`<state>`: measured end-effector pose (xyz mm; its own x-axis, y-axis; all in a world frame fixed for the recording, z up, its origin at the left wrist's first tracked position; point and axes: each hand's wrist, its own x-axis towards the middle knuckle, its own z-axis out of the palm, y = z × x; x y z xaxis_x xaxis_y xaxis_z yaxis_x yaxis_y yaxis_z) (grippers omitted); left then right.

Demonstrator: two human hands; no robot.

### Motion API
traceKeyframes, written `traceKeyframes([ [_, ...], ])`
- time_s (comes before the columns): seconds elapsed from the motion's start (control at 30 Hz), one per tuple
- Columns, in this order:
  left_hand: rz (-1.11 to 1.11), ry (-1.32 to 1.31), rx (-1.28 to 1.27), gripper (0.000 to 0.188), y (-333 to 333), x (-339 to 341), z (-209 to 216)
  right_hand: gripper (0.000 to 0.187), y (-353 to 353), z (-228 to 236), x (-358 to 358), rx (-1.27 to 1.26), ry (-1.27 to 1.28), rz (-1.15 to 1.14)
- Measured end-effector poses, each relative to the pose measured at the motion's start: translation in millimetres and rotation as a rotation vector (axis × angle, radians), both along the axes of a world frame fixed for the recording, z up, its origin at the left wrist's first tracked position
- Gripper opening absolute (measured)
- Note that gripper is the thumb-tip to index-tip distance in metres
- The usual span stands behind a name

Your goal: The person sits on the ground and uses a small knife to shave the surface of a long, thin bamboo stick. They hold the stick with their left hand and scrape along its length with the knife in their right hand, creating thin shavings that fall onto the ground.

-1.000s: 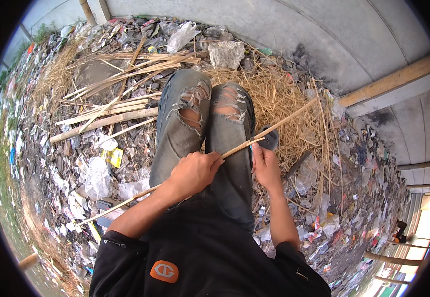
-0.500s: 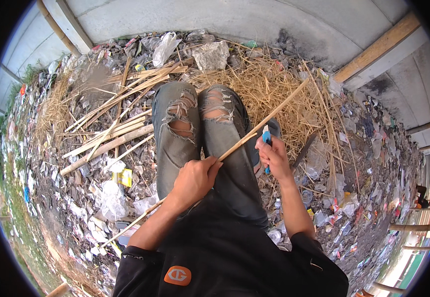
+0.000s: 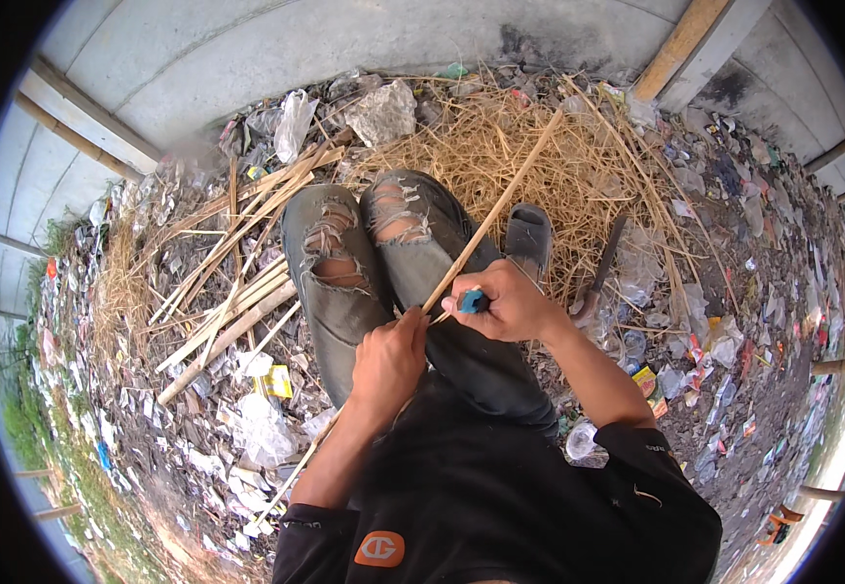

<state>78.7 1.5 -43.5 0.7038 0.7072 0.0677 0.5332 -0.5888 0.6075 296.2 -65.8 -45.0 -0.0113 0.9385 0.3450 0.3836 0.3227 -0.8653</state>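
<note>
My left hand (image 3: 388, 358) grips a long thin bamboo strip (image 3: 500, 204) that runs from the lower left up across my lap to the upper right. My right hand (image 3: 505, 304) is closed on a small blue-handled knife (image 3: 471, 301), pressed against the strip just right of my left hand. Both hands rest over my knees in torn grey jeans (image 3: 354, 273). The blade itself is hidden between my fingers and the strip.
A pile of split bamboo strips (image 3: 237, 263) lies at my left. Dry straw (image 3: 558, 165) covers the ground ahead, and a dark sandal (image 3: 529, 238) sits by my right leg. Plastic litter surrounds me. A grey concrete wall (image 3: 344, 49) and a wooden plank (image 3: 685, 44) stand behind.
My right hand has moved left along the strip to meet my left hand, with the knife now against the bamboo. The view has tilted and shifted.
</note>
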Motion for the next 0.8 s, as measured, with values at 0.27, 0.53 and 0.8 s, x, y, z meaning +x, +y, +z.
traceKeyframes([
  [0.27,0.012,-0.114,-0.232,0.022,14,-5,13,0.027,-35,28,51,-0.179,0.786,-0.071],
  [0.53,0.038,-0.092,-0.231,0.023,11,0,11,0.051,-24,-28,63,-0.285,0.42,-0.742],
  [0.8,0.077,-0.071,0.015,0.021,0,-2,10,0.042,6,-20,2,-0.251,0.139,-0.675],
])
